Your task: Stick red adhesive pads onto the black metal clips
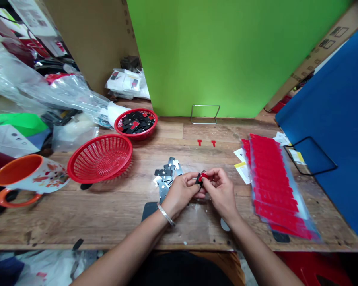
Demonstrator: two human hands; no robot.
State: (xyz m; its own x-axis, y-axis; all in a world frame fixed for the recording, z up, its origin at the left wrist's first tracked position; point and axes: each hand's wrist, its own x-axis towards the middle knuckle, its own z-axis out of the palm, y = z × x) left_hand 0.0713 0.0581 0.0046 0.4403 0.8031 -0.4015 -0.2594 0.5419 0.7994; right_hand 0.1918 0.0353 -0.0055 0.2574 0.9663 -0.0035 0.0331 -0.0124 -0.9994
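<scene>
Near the middle of the table my left hand (183,190) pinches a small black flat piece (200,180). My right hand (222,190) is closed beside it, thumb and fingers on a small red piece (203,175) that touches the black one. Fingers cover part of both pieces. Just left of my hands lies a loose pile of flat black and silvery metal pieces (164,173). Beyond my hands, two small red T-shaped pieces (199,142) lie apart on the wood.
A red basket (100,159) stands left, in front of a smaller red basket (150,133) of black pieces. An orange-and-white mug (32,174) is far left. Overlapping red strips in clear plastic (271,178) lie right. Wire stands (205,122) and green and blue panels (226,55) bound the table.
</scene>
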